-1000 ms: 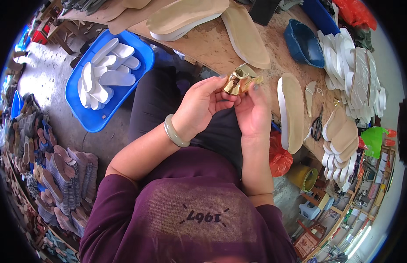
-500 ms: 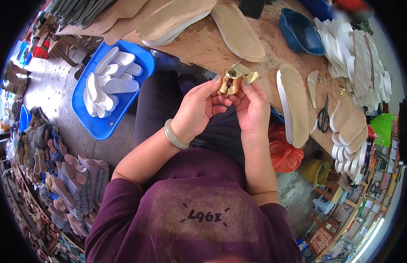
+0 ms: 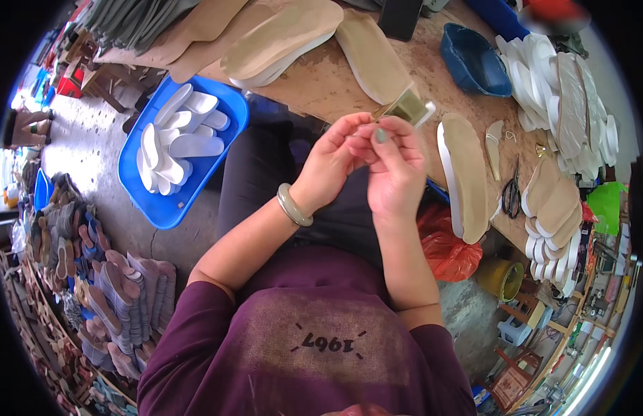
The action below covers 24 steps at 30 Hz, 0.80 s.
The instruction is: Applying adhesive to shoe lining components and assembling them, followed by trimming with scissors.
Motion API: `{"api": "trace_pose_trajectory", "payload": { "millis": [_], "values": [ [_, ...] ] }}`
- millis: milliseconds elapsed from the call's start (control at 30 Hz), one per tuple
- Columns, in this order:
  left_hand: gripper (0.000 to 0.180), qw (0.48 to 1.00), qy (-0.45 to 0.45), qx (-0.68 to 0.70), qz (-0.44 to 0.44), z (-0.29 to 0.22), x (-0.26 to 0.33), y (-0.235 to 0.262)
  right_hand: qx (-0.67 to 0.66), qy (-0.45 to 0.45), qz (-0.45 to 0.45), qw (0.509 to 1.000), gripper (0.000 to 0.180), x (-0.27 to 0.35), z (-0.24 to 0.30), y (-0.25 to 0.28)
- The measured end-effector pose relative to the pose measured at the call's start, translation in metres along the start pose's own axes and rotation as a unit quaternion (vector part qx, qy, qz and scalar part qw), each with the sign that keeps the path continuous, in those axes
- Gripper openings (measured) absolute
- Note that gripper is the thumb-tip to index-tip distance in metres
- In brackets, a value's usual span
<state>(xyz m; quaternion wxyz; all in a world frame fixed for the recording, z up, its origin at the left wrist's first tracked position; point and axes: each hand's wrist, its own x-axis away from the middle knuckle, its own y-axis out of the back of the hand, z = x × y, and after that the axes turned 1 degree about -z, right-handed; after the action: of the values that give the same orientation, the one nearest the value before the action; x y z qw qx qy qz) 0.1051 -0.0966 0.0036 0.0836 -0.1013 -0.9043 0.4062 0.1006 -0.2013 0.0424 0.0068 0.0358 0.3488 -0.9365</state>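
Observation:
A shiny gold strip (image 3: pixel 409 109) sticks out beyond my fingertips, over the table's near edge. It looks thin and glossy, and its lower end is hidden in my fingers. My left hand (image 3: pixel 333 161), with a pale bangle (image 3: pixel 294 205) at the wrist, is closed with its fingertips pinching at the strip's lower end. Pressed up against it, my right hand (image 3: pixel 396 170) is closed on the same strip, thumb on top. Just past the strip lies a beige-topped insole (image 3: pixel 373 59), and another insole (image 3: pixel 467 177) with a white edge rests to the right.
Scissors (image 3: pixel 510 194) and a narrow beige piece (image 3: pixel 493 142) lie at the right of the table. Stacks of white insoles (image 3: pixel 536 90) and a dark blue basin (image 3: pixel 474 62) stand farther back. At left, a blue tub (image 3: pixel 131 177) holds white pieces; a red bag (image 3: pixel 449 253) sits below the table.
The gold piece was curled round between my hands; now it extends flatter toward the upper right. My hands have drawn together, the right one turning inward.

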Motion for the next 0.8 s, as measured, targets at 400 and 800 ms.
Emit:
{"api": "trace_pose_trajectory", "payload": {
  "millis": [400,800],
  "values": [
    [0.040,0.978,0.067,0.178,0.086,-0.024,-0.017,-0.003,0.210,0.082,-0.066,0.972,0.019,0.009,0.028,0.019],
    [0.057,0.966,0.181,0.123,0.139,-0.021,0.016,0.006,0.002,-0.173,-0.008,0.985,0.039,0.003,0.016,0.045]
  ]
}}
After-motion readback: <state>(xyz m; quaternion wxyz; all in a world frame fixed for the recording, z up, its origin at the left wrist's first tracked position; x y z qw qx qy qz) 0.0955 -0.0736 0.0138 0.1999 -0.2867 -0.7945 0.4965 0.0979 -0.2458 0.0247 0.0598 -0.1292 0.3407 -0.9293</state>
